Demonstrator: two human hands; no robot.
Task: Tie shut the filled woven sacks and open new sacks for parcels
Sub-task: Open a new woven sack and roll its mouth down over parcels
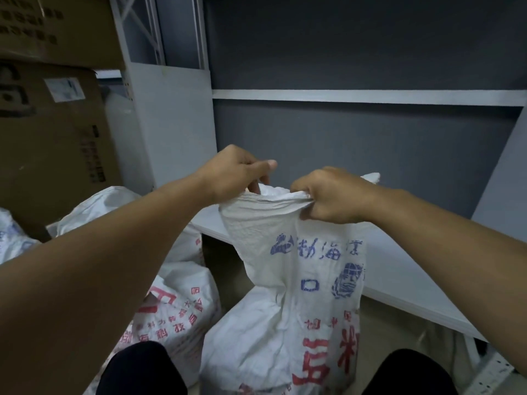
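White woven sack [285, 280], printed face toward the camera, hangs straight below both hands. Its long axis is vertical and its lower part reaches the floor between the person's knees.

The mouth hem is pulled taut, left to right, between the two hands. The left hand [233, 175] pinches the left end of the hem with curled fingers and thumb, and sits slightly higher. The right hand [333, 195] grips the bunched right end in a closed fist, with a corner of fabric sticking out behind it. Both hands are on the mouth, so neither has to reach. The coming move probably turns on this hem line: apart to open it, together to gather it for tying. Whether the sack holds parcels cannot be told; the upper part is slack.

Markings on the held sack:
- a row of blue Chinese characters near the top, smeared and not reliably read;
- below it, a small blue square and a round blue emblem;
- large red characters lower down, cut off by the frame.

A second sack [176, 303] with red characters lies to the left. On the cardboard boxes [51, 132], the black print and the white label [65, 89] are too blurred to read.
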